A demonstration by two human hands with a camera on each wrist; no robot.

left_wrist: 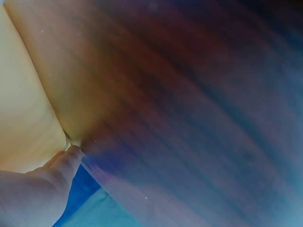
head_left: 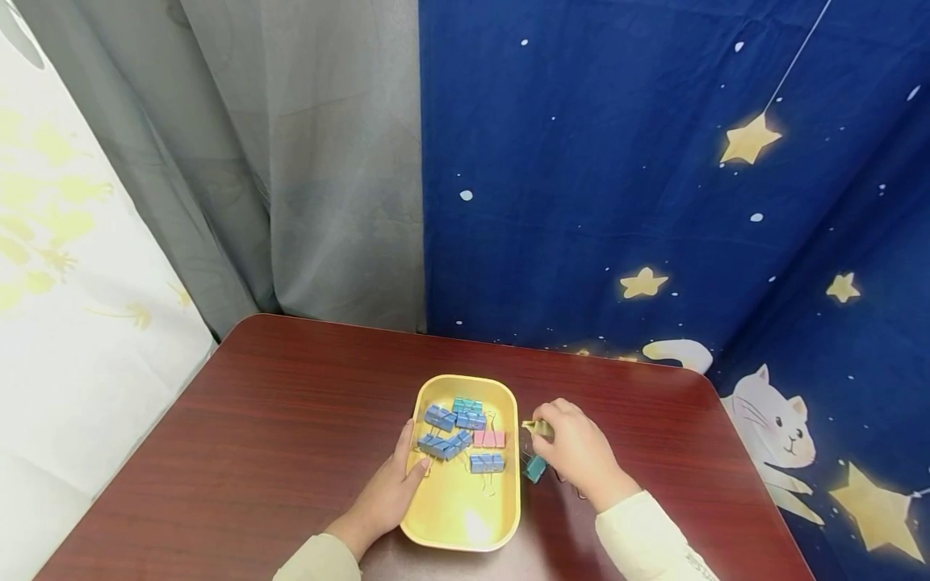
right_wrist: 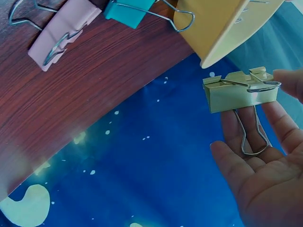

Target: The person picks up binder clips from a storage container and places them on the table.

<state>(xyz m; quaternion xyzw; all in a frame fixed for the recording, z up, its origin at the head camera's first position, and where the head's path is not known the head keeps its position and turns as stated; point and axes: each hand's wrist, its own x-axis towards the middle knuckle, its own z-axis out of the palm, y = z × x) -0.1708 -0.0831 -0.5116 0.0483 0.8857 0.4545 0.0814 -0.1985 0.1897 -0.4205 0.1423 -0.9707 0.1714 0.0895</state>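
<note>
My left hand [head_left: 388,488] grips the left side of a yellow tray [head_left: 454,512], its thumb over the rim; the left wrist view shows this hand [left_wrist: 42,187] against the tray's outer wall [left_wrist: 28,104]. Inside lie several blue binder clips [head_left: 487,463], a teal clip [head_left: 467,405] and a pink clip [head_left: 489,439]. Just off the right rim, my right hand [head_left: 581,452] pinches a yellow binder clip [right_wrist: 241,97] between thumb and fingers. On the table below it are another teal clip [head_left: 535,469] and a pale pink clip [right_wrist: 61,30], mostly hidden in the head view.
The dark red wooden table [head_left: 291,420] extends left and right of the tray. Behind its far edge hang a grey curtain [head_left: 349,161] and a blue curtain [head_left: 567,161] with stars and a white cat. A white cloth [head_left: 87,323] hangs at the left.
</note>
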